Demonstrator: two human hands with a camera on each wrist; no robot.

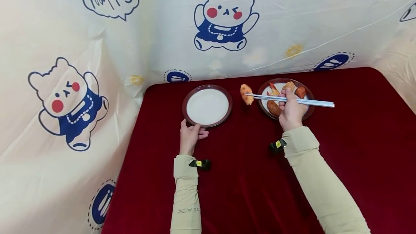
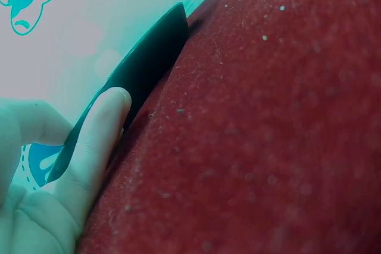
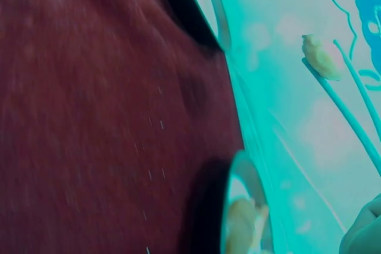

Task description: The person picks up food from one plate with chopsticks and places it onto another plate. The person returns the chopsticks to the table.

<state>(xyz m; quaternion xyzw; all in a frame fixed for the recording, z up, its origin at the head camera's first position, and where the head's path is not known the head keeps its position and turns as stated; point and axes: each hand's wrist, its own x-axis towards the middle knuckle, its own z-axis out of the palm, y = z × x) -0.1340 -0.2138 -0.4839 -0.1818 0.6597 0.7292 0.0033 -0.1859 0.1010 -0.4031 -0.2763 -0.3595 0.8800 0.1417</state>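
Observation:
My right hand (image 1: 292,111) grips a pair of pale blue chopsticks (image 1: 312,102) above the right plate. At their tips a golden-brown piece of fried food (image 1: 246,94) is pinched, held in the air between the two plates; the right wrist view shows the food piece (image 3: 321,59) between both tips. Beneath my right hand, the right plate (image 1: 265,110) bears several food pieces, one with a red shrimp-like tail (image 1: 272,87), partly hidden by the hand. My left hand (image 1: 190,136) holds the near rim of the bare white, brown-rimmed left plate (image 1: 208,105), thumb (image 2: 98,129) against its outer side.
A dark red cloth (image 1: 240,176) covers the table. Behind and to the left hangs a pale curtain (image 1: 169,17) with bear prints, close to the table's back edge. Black wrist straps (image 1: 204,164) sit at both cuffs.

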